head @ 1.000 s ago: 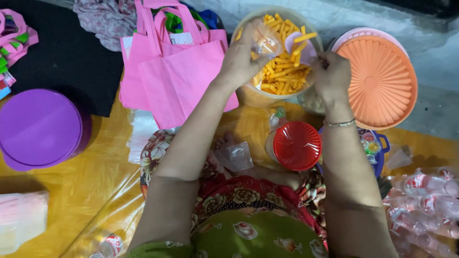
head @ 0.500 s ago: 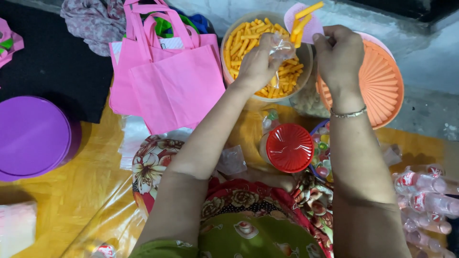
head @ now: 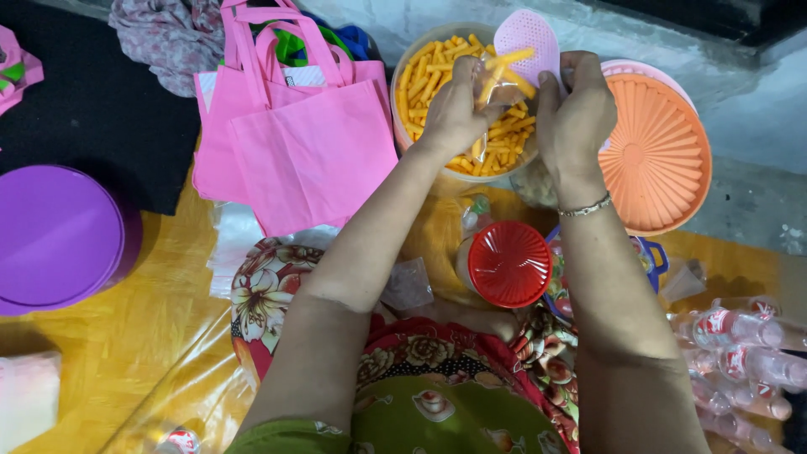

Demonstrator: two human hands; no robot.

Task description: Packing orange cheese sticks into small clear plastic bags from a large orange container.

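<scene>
Your left hand (head: pixel 454 105) pinches a small clear bag (head: pixel 492 88) open over the bowl of yellow snack sticks (head: pixel 424 84); your right hand (head: pixel 576 109) grips a pink scoop (head: pixel 525 38) w/ sticks on it. If the bag mouth sags or the scoop tilts too early, I think sticks may fall beside the bowl. Count: 1 bowl, 1 scoop, 1 orange lid (head: pixel 656 155), 1 red lid (head: pixel 508 265), 1 purple container (head: pixel 59 235), approx. 3 pink tote bags (head: pixel 294 151).

Both hands, left hand (head: pixel 454 105) and right hand (head: pixel 576 113), over far bowl of snack sticks (head: pixel 424 76). Tote bags (head: pixel 294 143) left of bowl, ridged lid (head: pixel 660 155) right. Small jar (head: pixel 508 263) near side, round container (head: pixel 55 235) far left, bottles (head: pixel 740 353) near right.
</scene>
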